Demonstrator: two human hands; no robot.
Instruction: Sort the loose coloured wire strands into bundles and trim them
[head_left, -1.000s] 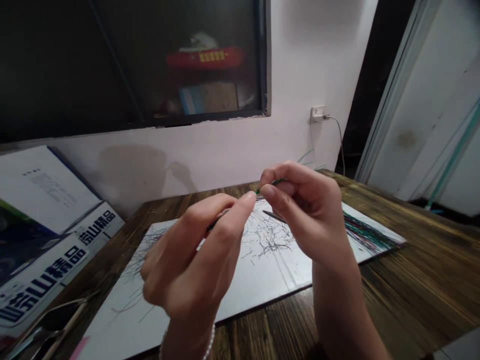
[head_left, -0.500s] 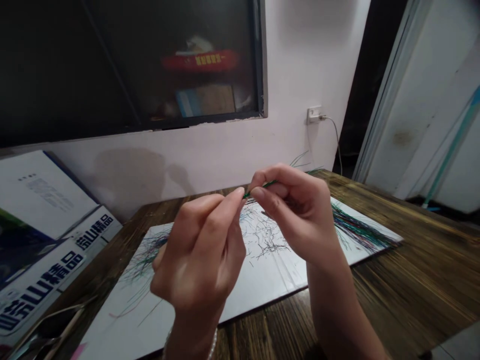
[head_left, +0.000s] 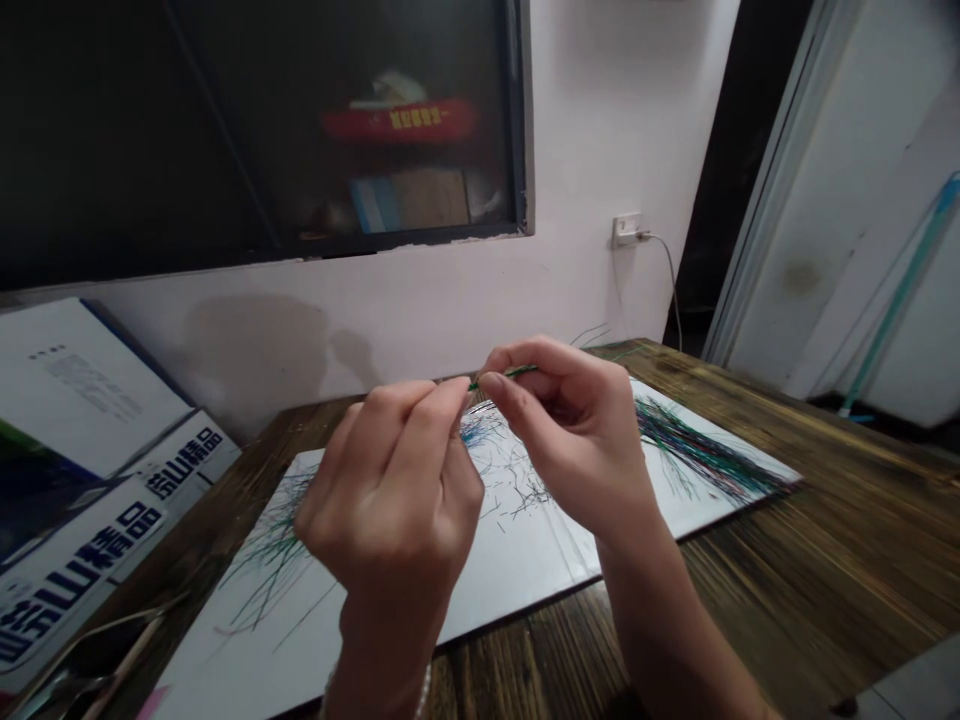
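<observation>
L hand [head_left: 397, 480] & R hand [head_left: 574, 430] are both closed in thumb-to-finger pinches, fingertips just beside each other, gripping a thin green strand [head_left: 474, 385] btwn them, held up above the far part of the white board [head_left: 525, 590]. Loose strands [head_left: 274, 560] lie on board's L side, dark snippets [head_left: 517, 490] mid, multicolour bundle [head_left: 709, 458] at R, w/ board on wood table [head_left: 840, 510]. Containers: printed white box [head_left: 82, 560] far L, blue-and-brown carton [head_left: 431, 200] seen in window [head_left: 247, 120]; can't see inside either.
</observation>
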